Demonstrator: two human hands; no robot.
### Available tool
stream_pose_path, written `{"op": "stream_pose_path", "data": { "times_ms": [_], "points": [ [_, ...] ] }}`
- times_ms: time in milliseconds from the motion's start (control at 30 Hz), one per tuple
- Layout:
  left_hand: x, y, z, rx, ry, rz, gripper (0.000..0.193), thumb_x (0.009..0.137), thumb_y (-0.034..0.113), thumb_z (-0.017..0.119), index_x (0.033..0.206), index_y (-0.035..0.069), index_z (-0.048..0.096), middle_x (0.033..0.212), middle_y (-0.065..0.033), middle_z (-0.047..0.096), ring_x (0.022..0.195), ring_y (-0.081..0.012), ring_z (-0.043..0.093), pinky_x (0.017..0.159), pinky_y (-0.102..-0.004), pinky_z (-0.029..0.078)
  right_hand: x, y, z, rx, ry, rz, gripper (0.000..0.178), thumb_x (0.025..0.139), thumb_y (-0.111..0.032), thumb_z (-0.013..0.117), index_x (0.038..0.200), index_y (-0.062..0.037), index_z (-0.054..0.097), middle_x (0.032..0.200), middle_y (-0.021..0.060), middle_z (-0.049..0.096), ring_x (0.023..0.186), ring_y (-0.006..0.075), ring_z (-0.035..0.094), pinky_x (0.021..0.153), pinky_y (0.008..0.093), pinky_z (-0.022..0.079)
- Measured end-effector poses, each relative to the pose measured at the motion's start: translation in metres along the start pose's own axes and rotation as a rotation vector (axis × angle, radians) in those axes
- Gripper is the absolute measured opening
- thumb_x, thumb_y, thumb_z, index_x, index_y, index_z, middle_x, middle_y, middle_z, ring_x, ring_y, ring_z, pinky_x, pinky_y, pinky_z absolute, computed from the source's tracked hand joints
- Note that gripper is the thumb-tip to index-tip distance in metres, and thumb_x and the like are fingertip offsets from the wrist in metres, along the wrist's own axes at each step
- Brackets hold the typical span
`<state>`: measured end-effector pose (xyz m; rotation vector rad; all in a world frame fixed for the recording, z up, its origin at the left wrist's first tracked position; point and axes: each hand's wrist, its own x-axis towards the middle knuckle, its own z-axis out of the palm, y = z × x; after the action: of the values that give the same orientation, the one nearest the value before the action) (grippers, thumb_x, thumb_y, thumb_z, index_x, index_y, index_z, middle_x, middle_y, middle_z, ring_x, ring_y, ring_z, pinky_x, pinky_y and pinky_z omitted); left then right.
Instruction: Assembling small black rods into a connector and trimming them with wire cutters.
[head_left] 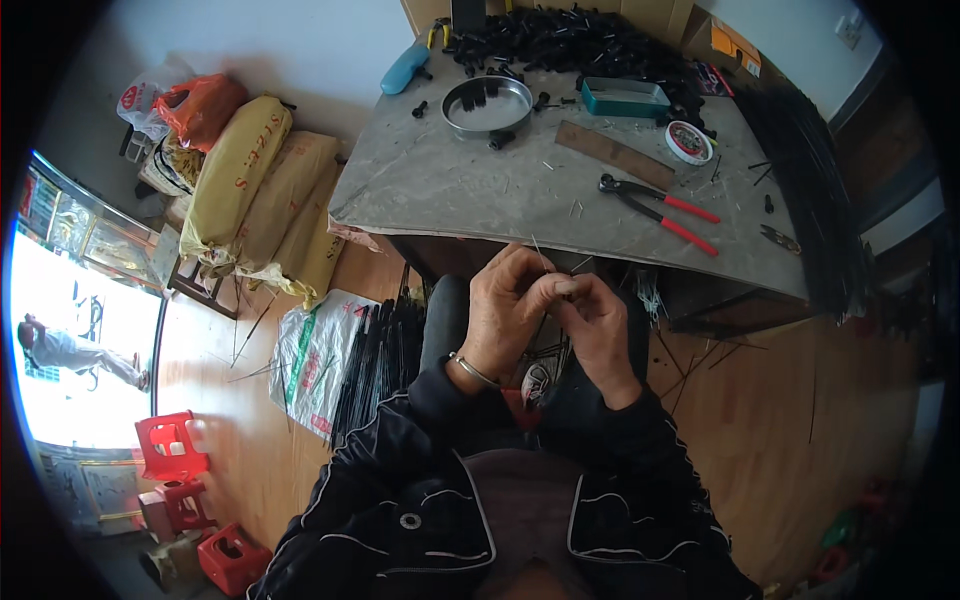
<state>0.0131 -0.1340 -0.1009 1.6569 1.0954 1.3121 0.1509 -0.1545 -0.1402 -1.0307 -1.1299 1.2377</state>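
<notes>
Just off the table's near edge, my left hand (497, 305) and my right hand (602, 335) meet with their fingertips together. Both are closed in a pinch. A thin metal wire (537, 247) pokes up from between the fingers of my left hand. Whatever the right fingertips grip is too small and too covered to make out. A metal bangle (474, 372) circles my left wrist. On the table, beyond my right hand, lie pincers (660, 212) with red handles.
The grey table (420, 185) bears a round metal dish (487, 105), a teal tray (625, 98), a flat bar (615, 155), a small round tin (689, 143), pliers (780, 239) and a heap of black parts (560, 40). Black rods (375, 355) and stuffed sacks (240, 180) are on the left.
</notes>
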Motion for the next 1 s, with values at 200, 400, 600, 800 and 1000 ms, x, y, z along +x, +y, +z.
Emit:
{"op": "stream_pose_path", "data": {
  "times_ms": [200,400,600,800,1000],
  "points": [
    [0.011,-0.014,-0.019,-0.539,-0.459,-0.309,0.046,0.09,0.052,0.058,0.083,0.007,0.053,0.078,0.0053,0.045,0.076,-0.0045,0.039,0.069,-0.0205,0.033,0.002,-0.016,-0.013,0.104,-0.2,0.122,0.014,0.083,-0.008,0.071,0.091,-0.002,0.061,0.079,0.0001,0.062,0.071,0.0063,0.057,0.067,0.0198,0.046],
    [0.021,-0.022,-0.03,-0.685,-0.702,-0.307,0.035,0.083,0.038,0.071,0.083,0.007,0.055,0.08,0.0051,0.044,0.076,-0.0059,0.039,0.068,-0.0211,0.033,0.001,-0.022,-0.015,0.139,-0.272,0.153,0.014,0.083,-0.007,0.071,0.091,-0.0014,0.061,0.08,0.0003,0.062,0.071,0.0063,0.056,0.067,0.02,0.046],
    [0.01,-0.01,0.002,-0.872,-0.218,-0.315,0.017,0.092,0.02,0.064,0.081,0.008,0.059,0.072,0.0052,0.052,0.068,-0.0036,0.046,0.064,-0.0204,0.04,0.0,-0.011,0.0,-0.004,0.037,-0.017,0.015,0.083,-0.004,0.071,0.09,-0.0005,0.059,0.078,-0.0024,0.059,0.071,0.0044,0.053,0.064,0.0185,0.043],
    [0.001,-0.01,0.02,-0.767,-0.129,-0.297,0.015,0.092,0.014,0.06,0.081,0.006,0.055,0.084,0.0018,0.047,0.08,-0.0078,0.042,0.075,-0.023,0.038,-0.004,-0.014,0.0,0.071,0.03,-0.019,0.015,0.084,-0.001,0.067,0.096,0.0009,0.058,0.087,0.0001,0.059,0.077,0.0049,0.053,0.069,0.0205,0.044],
    [0.006,-0.01,0.02,-0.684,-0.118,-0.155,0.014,0.093,0.018,0.06,0.089,0.004,0.057,0.09,0.002,0.049,0.086,-0.0078,0.045,0.08,-0.023,0.038,0.007,-0.018,0.004,-0.09,-0.011,0.052,0.013,0.088,-0.007,0.066,0.095,0.0039,0.066,0.082,0.0012,0.066,0.076,0.0067,0.058,0.069,0.0209,0.046]
  ]
}}
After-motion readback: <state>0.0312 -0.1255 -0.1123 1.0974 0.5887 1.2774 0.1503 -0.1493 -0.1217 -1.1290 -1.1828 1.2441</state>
